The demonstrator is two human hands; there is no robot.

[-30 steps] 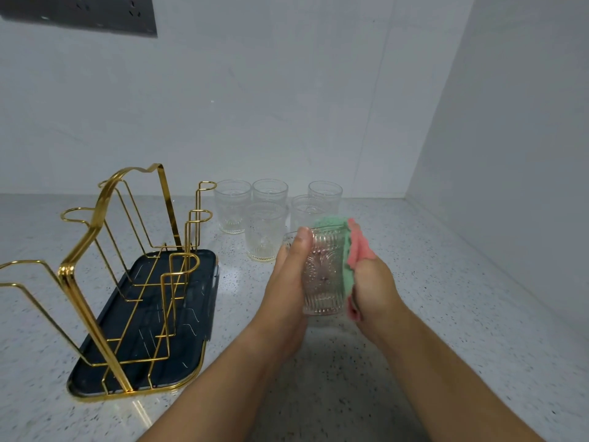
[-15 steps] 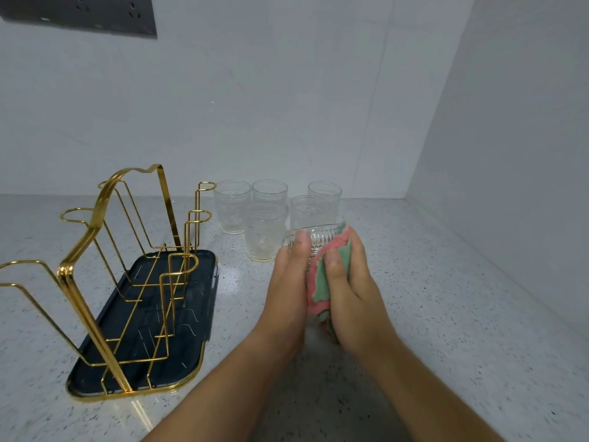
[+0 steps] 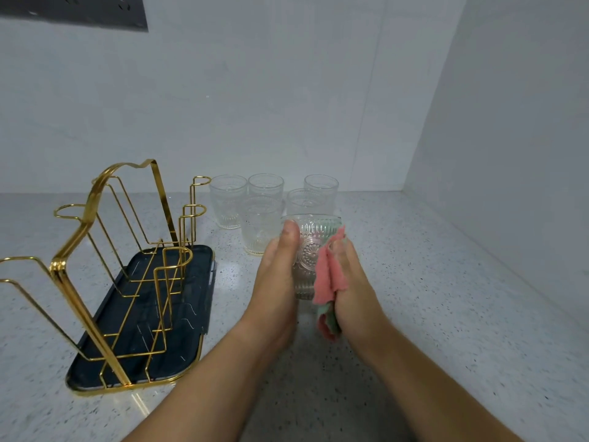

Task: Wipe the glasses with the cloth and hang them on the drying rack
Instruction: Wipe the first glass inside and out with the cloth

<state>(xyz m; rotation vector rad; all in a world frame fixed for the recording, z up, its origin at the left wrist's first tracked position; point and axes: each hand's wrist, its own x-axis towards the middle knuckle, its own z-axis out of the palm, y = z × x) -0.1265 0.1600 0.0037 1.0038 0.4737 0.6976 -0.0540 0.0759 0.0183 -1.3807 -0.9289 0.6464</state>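
Note:
My left hand [image 3: 277, 275] grips a clear embossed glass [image 3: 307, 260] upright above the counter, thumb on its near side by the rim. My right hand [image 3: 350, 288] holds a pink and green cloth [image 3: 328, 282] pressed against the glass's right side, with the cloth's tail hanging below the palm. Several more clear glasses [image 3: 259, 224] stand grouped on the counter behind. The gold wire drying rack [image 3: 95, 250] on its dark tray [image 3: 188, 352] stands to the left with nothing on its hooks.
The speckled white counter [image 3: 430, 314] runs into a corner; white walls close it at the back and on the right. A dark panel [image 3: 73, 9] sits high on the back wall at the left.
The cloth has slid over the glass, from the far right side across the front and back to the right side. The glass stayed in my left hand. The rack and other glasses have not moved.

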